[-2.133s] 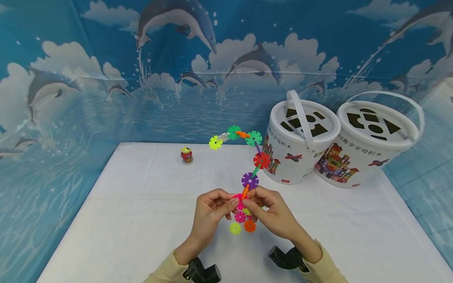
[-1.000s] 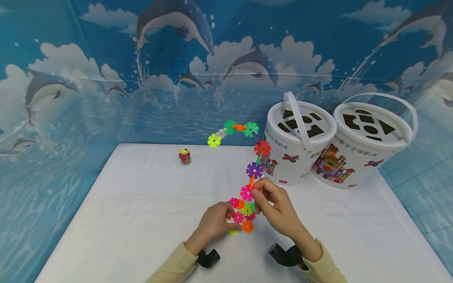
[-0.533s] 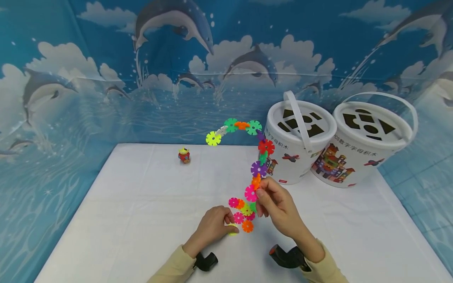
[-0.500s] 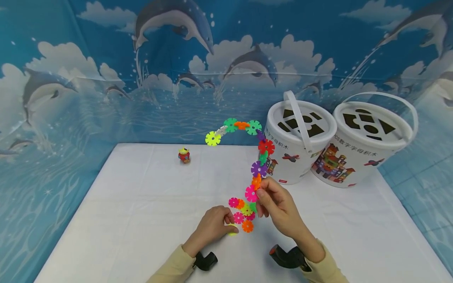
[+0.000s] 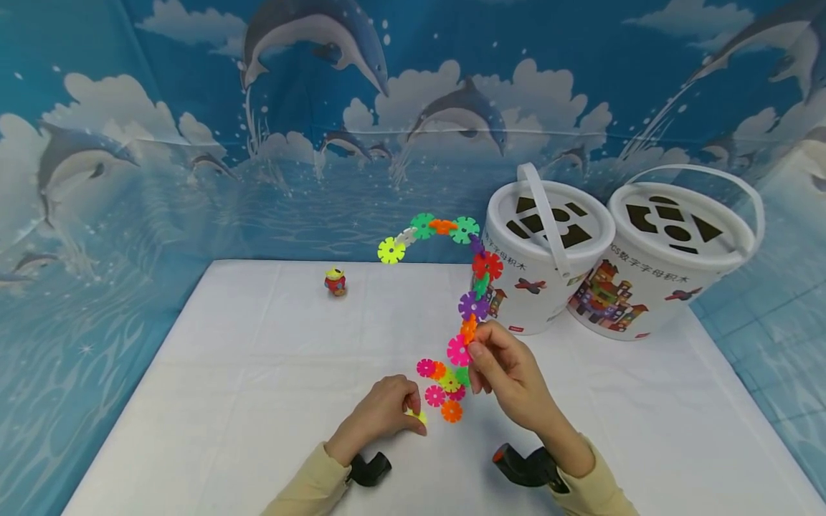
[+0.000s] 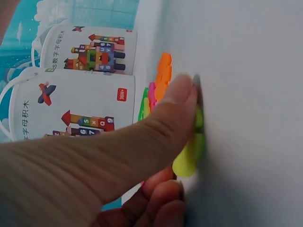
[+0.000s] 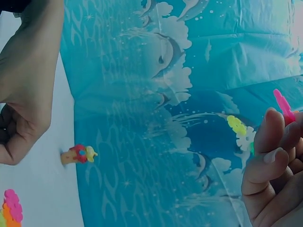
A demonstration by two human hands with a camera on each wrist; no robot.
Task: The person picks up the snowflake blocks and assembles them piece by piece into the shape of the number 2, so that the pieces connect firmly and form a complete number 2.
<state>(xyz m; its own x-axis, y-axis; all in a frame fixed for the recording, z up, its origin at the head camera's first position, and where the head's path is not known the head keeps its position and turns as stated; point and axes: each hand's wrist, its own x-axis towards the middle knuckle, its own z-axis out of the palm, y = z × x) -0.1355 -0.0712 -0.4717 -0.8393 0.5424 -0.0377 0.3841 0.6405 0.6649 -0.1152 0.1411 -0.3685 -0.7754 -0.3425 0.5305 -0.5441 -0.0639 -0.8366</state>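
Observation:
My right hand (image 5: 516,376) pinches the lower end of a curved chain of interlocking snowflake discs by its pink disc (image 5: 458,351). The chain rises past a purple disc (image 5: 473,306) and a red disc (image 5: 487,265), then bends left to a yellow one (image 5: 391,250). Low over the table, my left hand (image 5: 382,408) pinches a yellow-green snowflake disc (image 6: 185,161) between thumb and fingers; the thumb hides part of it. Several small joined or overlapping discs lie between the hands, among them an orange disc (image 5: 452,411) and a pink one (image 5: 435,395).
Two white lidded buckets (image 5: 548,258) with handles stand side by side at the back right, behind the chain. A small toy figure (image 5: 335,282) stands near the table's back edge. A dolphin-print cloth (image 5: 290,193) hangs behind the white tabletop (image 5: 258,387).
My left hand has let go of the chain and come down to the yellow-green disc, drawing slightly left with it. My right hand keeps the chain, which has tilted a little to the right.

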